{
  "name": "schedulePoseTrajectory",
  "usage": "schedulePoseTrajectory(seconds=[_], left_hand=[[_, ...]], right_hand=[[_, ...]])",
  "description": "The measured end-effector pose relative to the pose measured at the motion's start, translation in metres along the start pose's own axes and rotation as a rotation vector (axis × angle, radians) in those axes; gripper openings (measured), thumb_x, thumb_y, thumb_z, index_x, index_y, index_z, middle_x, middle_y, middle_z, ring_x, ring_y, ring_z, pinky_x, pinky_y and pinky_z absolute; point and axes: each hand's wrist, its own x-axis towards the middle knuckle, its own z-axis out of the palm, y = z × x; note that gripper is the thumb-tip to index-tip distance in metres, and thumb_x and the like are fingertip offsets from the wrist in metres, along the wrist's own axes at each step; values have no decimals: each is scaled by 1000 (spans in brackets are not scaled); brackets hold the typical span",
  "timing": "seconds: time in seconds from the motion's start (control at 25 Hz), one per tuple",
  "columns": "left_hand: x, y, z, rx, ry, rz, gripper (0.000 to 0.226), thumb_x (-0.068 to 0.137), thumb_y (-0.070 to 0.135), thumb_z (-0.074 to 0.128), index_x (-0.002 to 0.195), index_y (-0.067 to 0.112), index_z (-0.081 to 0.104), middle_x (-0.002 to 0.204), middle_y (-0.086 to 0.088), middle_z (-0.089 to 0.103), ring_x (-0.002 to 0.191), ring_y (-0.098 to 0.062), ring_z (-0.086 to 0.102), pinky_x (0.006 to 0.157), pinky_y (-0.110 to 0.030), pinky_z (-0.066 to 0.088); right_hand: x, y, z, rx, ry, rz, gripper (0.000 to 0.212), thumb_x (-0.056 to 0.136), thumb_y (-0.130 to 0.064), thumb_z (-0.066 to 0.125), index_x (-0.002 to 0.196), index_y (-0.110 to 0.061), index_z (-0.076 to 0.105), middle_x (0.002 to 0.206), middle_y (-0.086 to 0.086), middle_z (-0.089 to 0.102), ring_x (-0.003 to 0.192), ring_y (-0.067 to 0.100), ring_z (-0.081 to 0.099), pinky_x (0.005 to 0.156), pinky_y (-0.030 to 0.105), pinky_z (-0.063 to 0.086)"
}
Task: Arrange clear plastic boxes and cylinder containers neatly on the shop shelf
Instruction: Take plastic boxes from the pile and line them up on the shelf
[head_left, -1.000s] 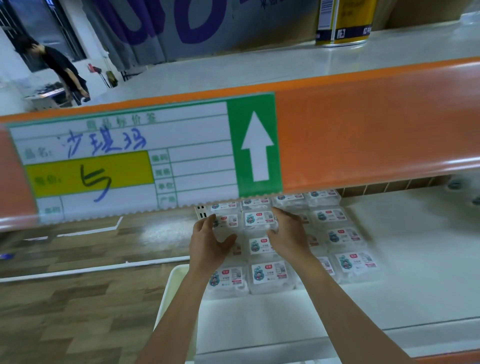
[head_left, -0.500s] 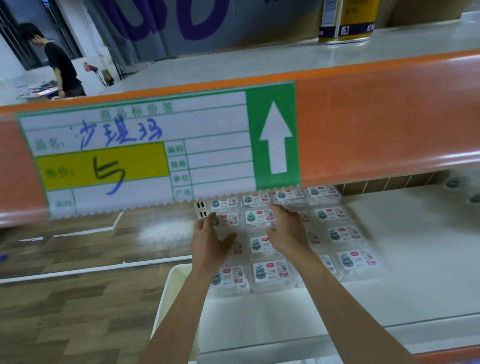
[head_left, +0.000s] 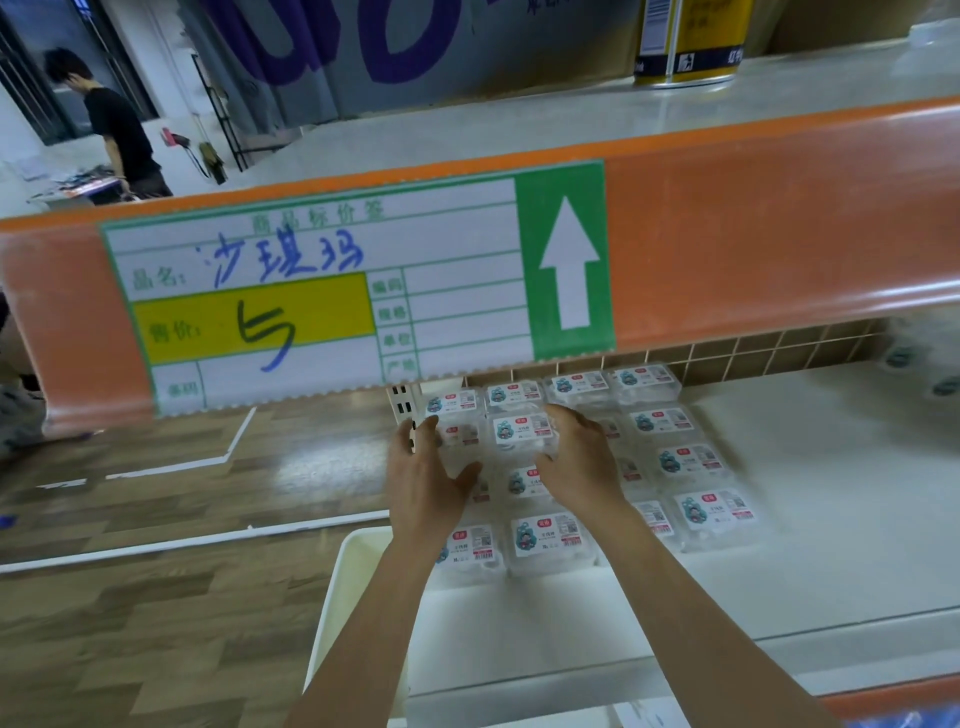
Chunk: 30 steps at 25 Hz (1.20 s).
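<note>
**On the lower shelf: both hands at the box grid**

Head view. On the white lower shelf (head_left: 831, 519), clear plastic boxes (head_left: 711, 514) with white printed labels lie flat in close rows and columns. They run from near the shelf's front back to its brown grid backing.

The left hand (head_left: 423, 483) lies over the leftmost column. Its fingers are fairly straight and its thumb is spread wide toward the middle. It grips nothing that can be seen.

The right hand (head_left: 576, 462) is on the second-row box (head_left: 522, 434). Its fingers curl over the box's far right corner and its thumb sits at the near edge, so the box is held between them. This box sits in line with its neighbours, between the two hands.

Above, an orange shelf-edge strip (head_left: 753, 223) carries a white, green and yellow price tag (head_left: 311, 291) with blue handwriting and a white arrow.

A yellow tin can (head_left: 685, 41) stands on the upper shelf.

More labelled boxes at the far right (head_left: 914, 364) are too blurred to describe.

To the left is wood-pattern flooring (head_left: 130, 623). In the background, a person in a black shirt (head_left: 119, 135) stands at a table.
</note>
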Motion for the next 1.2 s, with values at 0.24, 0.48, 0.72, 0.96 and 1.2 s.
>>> schedulePoseTrajectory(seconds=[0.24,0.48,0.72,0.96,1.2], left_hand=[[-10,31,9,-42,74,193,59,81,26,72,132,9,49,142,-14,40,133,-31,34,105,-45,38],[-27,87,43,-164,28,411,40,80,21,73,115,6,61,124,-13,57,120,-36,48,97,-48,44],[-57,164,85,-152,-173,557,40,81,29,64,116,9,62,126,-11,57,123,-32,45,102,-44,40],[-132,263,129,-242,-348,673,42,87,26,65,127,19,54,135,3,49,128,-14,37,99,-23,33],[-218,366,187,-323,-491,789,41,82,16,65,122,13,59,130,-3,54,126,-20,42,102,-20,26]], right_hand=[[-20,-4,-15,14,80,-45,53,84,-9,59,134,-15,43,136,4,48,126,24,38,100,33,36],[-52,22,-50,-19,246,-25,50,78,-5,60,128,-11,51,126,6,56,118,26,47,94,26,36],[-91,78,-110,-21,352,109,54,79,-7,60,130,-18,46,129,-2,53,119,18,42,85,10,26],[-148,155,-187,-66,474,244,56,83,-11,62,136,-14,42,138,-1,46,129,20,36,99,16,24],[-212,246,-274,-105,603,400,57,74,-3,68,128,-9,51,128,8,55,120,27,46,92,13,23]])
